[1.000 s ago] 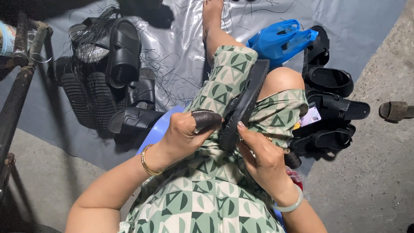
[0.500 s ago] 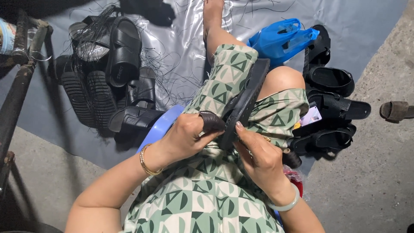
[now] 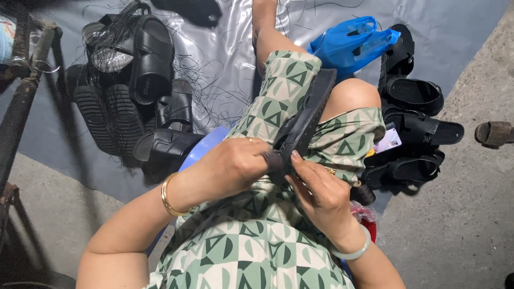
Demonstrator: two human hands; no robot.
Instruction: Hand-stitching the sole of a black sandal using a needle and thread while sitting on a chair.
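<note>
Hands work close together over the lap of a seated person in a green patterned dress. Left hand (image 3: 235, 166) is closed around the near end of a black sandal (image 3: 304, 124), which lies along the thigh and points away toward the knee. Right hand (image 3: 321, 195) is just beside the left one; its fingers (image 3: 300, 163) are bent and touch the same near end of the sandal from the other side, so both hands grip it. I cannot tell if the right hand also pinches something small there. A gold bangle (image 3: 167, 194) sits on the left wrist and a pale green bangle (image 3: 353, 250) on the right wrist. On the grey plastic sheet (image 3: 225, 53) to the left lies a pile of black sandals (image 3: 134, 101), some sole up, with thin black threads (image 3: 214, 91) spread over and near them. To the right of the knee is a blue plastic bag (image 3: 350, 45), and next to it more black sandals (image 3: 415, 123) are stacked near the edge of the sheet. A rusty metal frame (image 3: 24, 91) stands at the left border.
</note>
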